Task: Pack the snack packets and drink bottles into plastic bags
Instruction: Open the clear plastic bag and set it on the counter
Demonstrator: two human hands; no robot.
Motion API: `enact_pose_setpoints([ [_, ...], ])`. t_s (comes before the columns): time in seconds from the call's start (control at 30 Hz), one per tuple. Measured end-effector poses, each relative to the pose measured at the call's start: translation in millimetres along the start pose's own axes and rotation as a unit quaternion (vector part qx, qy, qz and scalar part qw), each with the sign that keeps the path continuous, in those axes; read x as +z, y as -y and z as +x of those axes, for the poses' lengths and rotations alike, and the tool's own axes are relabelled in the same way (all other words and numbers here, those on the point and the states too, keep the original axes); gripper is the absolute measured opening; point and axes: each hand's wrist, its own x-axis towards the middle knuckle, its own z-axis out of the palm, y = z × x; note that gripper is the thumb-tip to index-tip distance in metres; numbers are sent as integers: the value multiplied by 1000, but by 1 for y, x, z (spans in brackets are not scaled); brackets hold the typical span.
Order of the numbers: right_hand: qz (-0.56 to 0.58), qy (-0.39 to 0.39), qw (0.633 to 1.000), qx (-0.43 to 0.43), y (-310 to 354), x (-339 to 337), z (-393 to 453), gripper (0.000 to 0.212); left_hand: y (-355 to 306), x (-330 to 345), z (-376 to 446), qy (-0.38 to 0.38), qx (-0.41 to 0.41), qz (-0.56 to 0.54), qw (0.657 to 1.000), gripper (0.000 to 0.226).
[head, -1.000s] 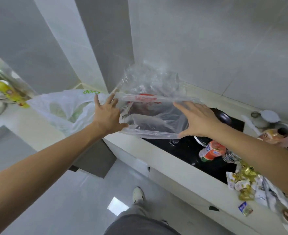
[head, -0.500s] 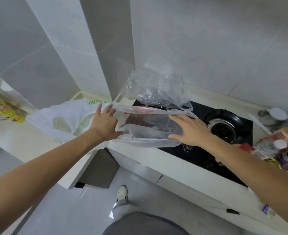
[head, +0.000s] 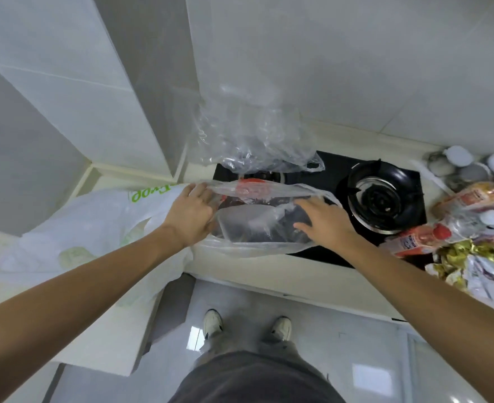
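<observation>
View from above, looking down at a pale stone-look kitchen counter point(head: 240, 274) w/ a glossy black glass gas hob point(head: 321, 181) set into it. Both bare hands are spread at the mouth of a thin, see-through plastic bag point(head: 257, 237) lying on the hob's left side. The film is limp & wrinkled, w/ a red printed patch near the top edge; the print is too blurred to read. Left hand point(head: 192, 213) rests on the bag's left end, fingers fairly straight & reaching into the opening. Right hand point(head: 324, 222) lies flat on the bag's right end, fingers splayed wide, nothing gripped.

Behind it, a 2nd clear bag point(head: 254, 141), crinkly & puffed up, stands against the grey tiled wall. At left, a soft opaque white carrier bag point(head: 94, 228) slumps on the counter; green lettering on it, only partly legible.

At right, past the round metal burner point(head: 381, 196), sits the pile to be packed: a clear drink bottle w/ a red label & red cap point(head: 414, 242) lying on its side, shiny gold foil snack packets point(head: 458, 260) & more wrappers, blurred.
</observation>
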Motion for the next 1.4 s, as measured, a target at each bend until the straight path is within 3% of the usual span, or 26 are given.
enact_pose_setpoints([
  [0.2,-66,-4,997,-49,-5,21,27,53,-15,25,32,-20,-13,-38,999,58],
  [0.3,-16,-11,997,-74,-8,34,38,49,-18,39,48,16,-37,-34,999,58],
  [0.47,66,61,989,-121,-9,65,52,65,-26,58,67,45,-45,-35,997,53],
  [0.63,103,-23,985,-135,-9,77,63,52,-25,71,70,74,-47,-25,996,64],
  [0.73,97,-5,984,-149,-8,84,62,48,-21,81,62,88,-34,-9,995,70],
  [0.9,70,28,979,-192,-3,107,45,43,-21,88,46,146,-13,21,989,107],
  [1.03,58,25,974,-219,-4,116,37,48,-22,95,32,168,-51,37,984,130],
  [1.13,51,-13,983,-175,-5,118,37,67,-20,100,26,177,-72,40,981,127],
  [1.3,-33,-14,993,-116,-1,115,36,36,-19,98,26,176,-90,43,979,126],
  [1.4,-66,3,993,-101,7,115,34,43,-20,99,28,191,-103,68,974,131],
])
